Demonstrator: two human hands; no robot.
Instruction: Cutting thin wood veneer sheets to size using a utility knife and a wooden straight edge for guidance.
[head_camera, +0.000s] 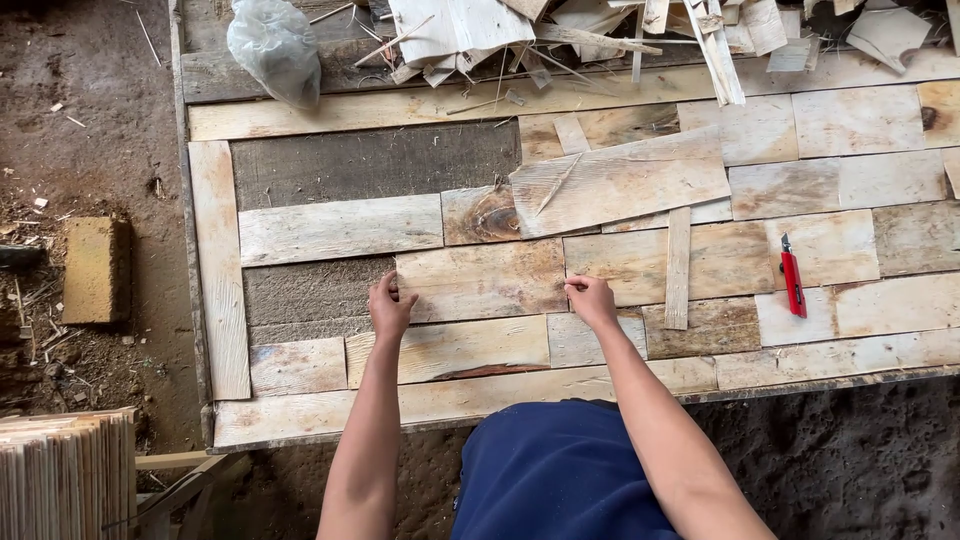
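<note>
A pale wooden plank piece (485, 280) lies flat among other boards on a large wooden panel (220, 300). My left hand (389, 306) grips its left end, fingers curled over the edge. My right hand (591, 299) holds its right end, fingers pinched at the top corner. Both arms reach forward from the near edge of the panel. A wider loose board (620, 185) lies tilted just beyond the plank, with a thin sliver on it.
A red utility knife (792, 277) lies on the boards to the right. A narrow strip (678, 267) stands vertical beside it. Scrap wood offcuts (600, 35) and a plastic bag (275, 45) pile at the far edge. A block (95, 270) sits on the dirt floor, left.
</note>
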